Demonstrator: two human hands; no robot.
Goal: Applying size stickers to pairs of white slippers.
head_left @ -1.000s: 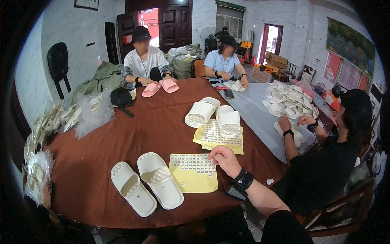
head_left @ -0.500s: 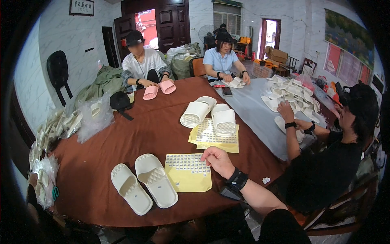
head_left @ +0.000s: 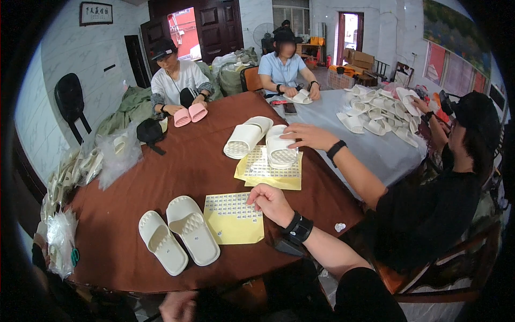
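Note:
A pair of cream slide slippers lies side by side, each with a small sticker on its footbed. Right of them is a yellow sticker sheet with rows of small white labels. My right hand is closed at the sheet's upper right edge, thumb and finger pinched together; whatever they hold is too small to make out. My left hand shows at the lower edge, below the table rim, smeared by motion. Farther back, more cream slippers rest partly on other sticker sheets.
A co-worker's hand touches the cream slippers at the middle. Across the table, one person holds pink slippers, another a white pair. A slipper pile covers the grey table. Bagged slippers and a black cap lie left.
My left hand has come into view at the bottom. The co-worker on the right has reached across to the middle slippers. The whole view has shifted slightly; my right hand stays by the sheet.

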